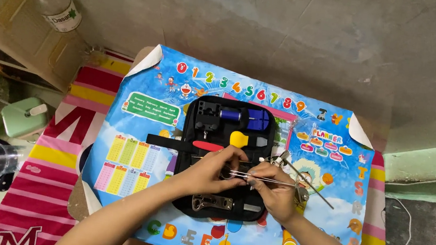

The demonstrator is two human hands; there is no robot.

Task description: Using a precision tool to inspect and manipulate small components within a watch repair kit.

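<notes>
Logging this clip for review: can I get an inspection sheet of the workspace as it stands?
Surface: small table under a colourful children's poster.
Job's things: open black tool case with blue tool, yellow piece, red handle, metal wrench; tiny part between the hands, unclear.
Clutter: long metal tool beside the case.
Grippers: left hand pinches the small part; right hand holds thin tweezers to it.
Cables: white cable on the floor, right.
Surroundings: plastic bottle, clear cup, striped cloth.
</notes>
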